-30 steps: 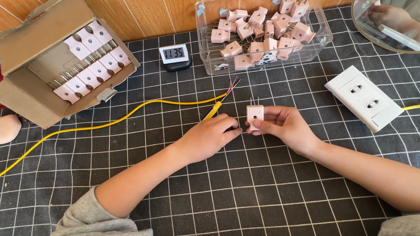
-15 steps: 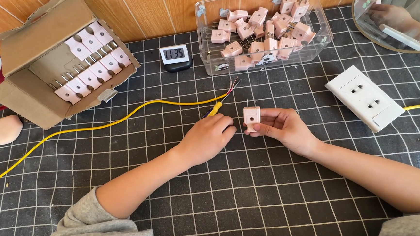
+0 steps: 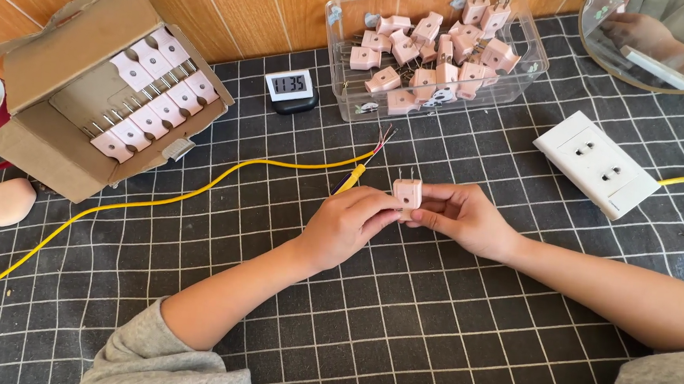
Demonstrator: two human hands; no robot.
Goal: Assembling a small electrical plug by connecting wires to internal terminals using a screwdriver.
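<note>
Pink plug (image 3: 407, 194) upright, prongs toward the table's far edge, pinched between left hand (image 3: 348, 225) and right hand (image 3: 463, 217) fingers; both grasp it.

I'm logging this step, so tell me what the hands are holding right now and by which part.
Both hands, left hand and right hand, hold one small pink plastic two-prong plug by the sides of its body, prongs pointing up and away.

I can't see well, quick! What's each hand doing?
Left hand: closed on the pink plug.
Right hand: closed on the same plug.
</note>
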